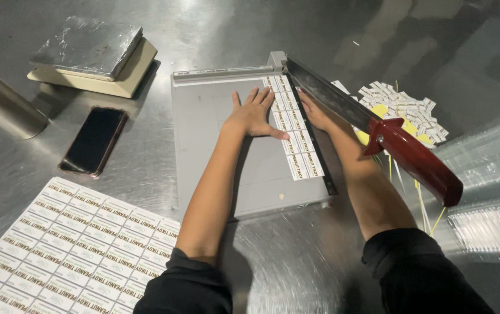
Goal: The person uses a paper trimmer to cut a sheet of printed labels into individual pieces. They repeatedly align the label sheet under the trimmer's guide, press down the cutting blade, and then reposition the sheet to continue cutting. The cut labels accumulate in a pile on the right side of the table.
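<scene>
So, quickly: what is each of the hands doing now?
Left hand: open, flat on the label strip on the paper cutter.
Right hand: at the strip's edge, partly hidden by the blade; cannot tell.

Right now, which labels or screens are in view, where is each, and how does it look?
Label strip: on the cutter bed, under both hands; white, two columns.
Label sheet: bottom left on the table; white grid.
Cut labels: heap right of the blade; white, yellow.
Phone: left; dark screen.

Dim overhead light; the steel counter throws soft glare streaks at right, arms cast dark shadows, far corners fall murky and slightly blurred.
</scene>
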